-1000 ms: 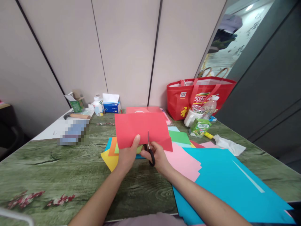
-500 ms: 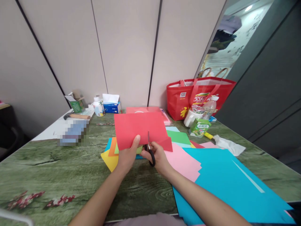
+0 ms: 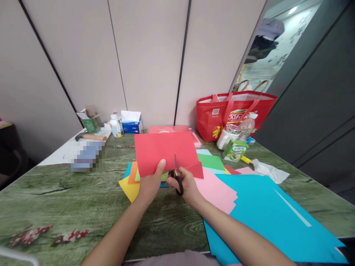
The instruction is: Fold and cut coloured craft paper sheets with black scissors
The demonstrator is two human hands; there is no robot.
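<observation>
A sheet of red paper [image 3: 163,151] is held up over the middle of the table, tilted towards me. My left hand [image 3: 151,184] pinches its lower edge, thumb on the front face. In my right hand [image 3: 187,184] is a pair of scissors [image 3: 179,184] with black handles, fingers closed round them. One blade lies across the front of the red paper, pointing away from me; the other blade is hidden behind it. To the right of the blade the paper's lower corner sits slightly apart. Under the sheet lie yellow paper [image 3: 129,189] and orange paper [image 3: 133,173].
Large blue sheets [image 3: 271,214] and pink sheets [image 3: 219,190] cover the right front of the table [image 3: 83,207]. A red bag [image 3: 210,122], a white mug [image 3: 225,139], a plastic bottle [image 3: 246,127] and a green box [image 3: 235,150] stand back right. A hammer [image 3: 91,137] and tissue box [image 3: 132,126] are back left.
Almost nothing differs. Both hands, the scissors and the red paper hold nearly the same place.
</observation>
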